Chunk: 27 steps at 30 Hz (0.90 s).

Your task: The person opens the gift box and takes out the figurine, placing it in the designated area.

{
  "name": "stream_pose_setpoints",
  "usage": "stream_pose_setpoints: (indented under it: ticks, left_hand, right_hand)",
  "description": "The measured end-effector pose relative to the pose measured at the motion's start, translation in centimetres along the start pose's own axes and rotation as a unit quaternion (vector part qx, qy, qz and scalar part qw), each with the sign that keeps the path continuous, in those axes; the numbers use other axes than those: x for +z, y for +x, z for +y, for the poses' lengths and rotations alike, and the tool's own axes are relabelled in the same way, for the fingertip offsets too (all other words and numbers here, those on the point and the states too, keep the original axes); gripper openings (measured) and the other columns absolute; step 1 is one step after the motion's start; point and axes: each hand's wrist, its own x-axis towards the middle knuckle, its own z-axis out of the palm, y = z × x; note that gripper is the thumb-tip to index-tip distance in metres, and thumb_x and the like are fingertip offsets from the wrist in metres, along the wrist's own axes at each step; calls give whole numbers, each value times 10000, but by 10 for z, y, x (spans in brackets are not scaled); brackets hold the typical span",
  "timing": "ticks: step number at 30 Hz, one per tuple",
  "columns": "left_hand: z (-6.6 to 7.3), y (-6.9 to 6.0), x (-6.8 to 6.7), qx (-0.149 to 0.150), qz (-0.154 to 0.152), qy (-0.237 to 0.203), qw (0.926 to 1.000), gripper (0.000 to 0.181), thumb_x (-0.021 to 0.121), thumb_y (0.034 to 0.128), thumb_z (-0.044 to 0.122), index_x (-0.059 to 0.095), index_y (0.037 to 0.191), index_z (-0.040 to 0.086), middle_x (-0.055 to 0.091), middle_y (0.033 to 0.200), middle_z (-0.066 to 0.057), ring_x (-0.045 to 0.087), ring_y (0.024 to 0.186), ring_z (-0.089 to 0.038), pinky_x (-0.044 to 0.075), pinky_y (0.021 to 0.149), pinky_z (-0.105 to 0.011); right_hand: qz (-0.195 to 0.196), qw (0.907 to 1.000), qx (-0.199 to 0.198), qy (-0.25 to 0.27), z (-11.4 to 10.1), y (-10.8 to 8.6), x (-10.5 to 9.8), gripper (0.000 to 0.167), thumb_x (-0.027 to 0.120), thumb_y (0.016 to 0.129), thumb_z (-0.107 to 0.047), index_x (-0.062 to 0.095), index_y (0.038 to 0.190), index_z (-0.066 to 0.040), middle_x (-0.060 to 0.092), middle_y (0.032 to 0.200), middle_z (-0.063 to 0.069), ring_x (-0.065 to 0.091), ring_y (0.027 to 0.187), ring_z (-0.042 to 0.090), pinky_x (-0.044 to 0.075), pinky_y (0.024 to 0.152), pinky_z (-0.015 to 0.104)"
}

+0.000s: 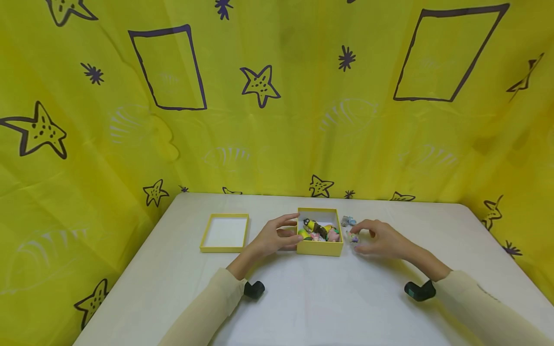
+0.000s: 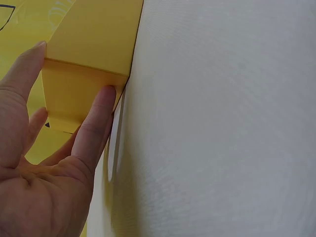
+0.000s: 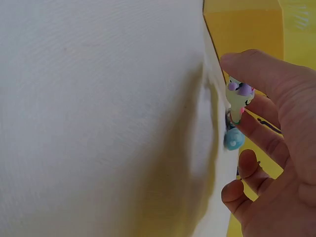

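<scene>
A small pale figurine with purple patches is pinched between the thumb and fingers of my right hand, just to the right of an open yellow box. My left hand rests its outstretched fingertips against the box's left side, as the left wrist view also shows. Inside the box lie several toy figures, among them a long yellow and dark one and a pink one. A blue figurine stays on the table behind the right hand's fingers.
The yellow-rimmed box lid lies on the white table, left of the left hand, its white inside facing up. A grey figurine sits beside the blue one. A yellow patterned curtain hangs behind the table.
</scene>
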Motion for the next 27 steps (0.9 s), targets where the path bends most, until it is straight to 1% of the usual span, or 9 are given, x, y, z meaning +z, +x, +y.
stream_pose_setpoints:
  ticks: [5, 13, 17, 22, 27]
  left_hand:
    - [-1, -1, -1, -3, 25, 53, 10000, 714, 772, 942, 135, 434, 1571, 144, 499, 1492, -196, 621, 1221, -304, 591, 924, -352]
    - [0, -1, -1, -75, 41, 39, 10000, 724, 780, 937, 146, 436, 1573, 174, 501, 1495, -156, 624, 1214, -270, 593, 921, -353]
    - [0, -1, -1, -25, 36, 52, 10000, 708, 769, 947, 148, 435, 1572, 156, 495, 1500, -178, 624, 1215, -288, 596, 913, -351]
    - [1, -1, 0, -8, -7, 0, 10000, 710, 767, 947, 142, 431, 1573, 146, 485, 1506, -195, 622, 1215, -310, 602, 903, -357]
    - [1, -2, 0, 38, 4, 110, 9999, 709, 768, 948, 154, 433, 1572, 150, 499, 1494, -185, 623, 1218, -302, 584, 945, -367]
  right_hand:
    - [-59, 10000, 4, -9, 4, 1, 6, 416, 873, 837, -282, 716, 1183, -113, 692, 1139, 17, 487, 883, 199, 417, 696, 271]
    - [5, 10000, -9, -85, 11, 4, 12, 406, 875, 833, -295, 719, 1167, -124, 680, 1090, -16, 480, 834, 172, 408, 671, 258]
    - [14, 9999, 25, -126, 12, 4, 13, 413, 882, 824, -305, 720, 1166, -139, 671, 1073, -38, 480, 825, 166, 410, 673, 255]
    - [12, 10000, 20, -79, 11, 5, 13, 420, 882, 824, -313, 719, 1167, -134, 664, 1069, -35, 479, 826, 169, 407, 669, 253]
    - [-4, 10000, 22, -65, 10, 5, 12, 437, 882, 824, -327, 716, 1177, -129, 667, 1078, -33, 478, 833, 167, 408, 674, 256]
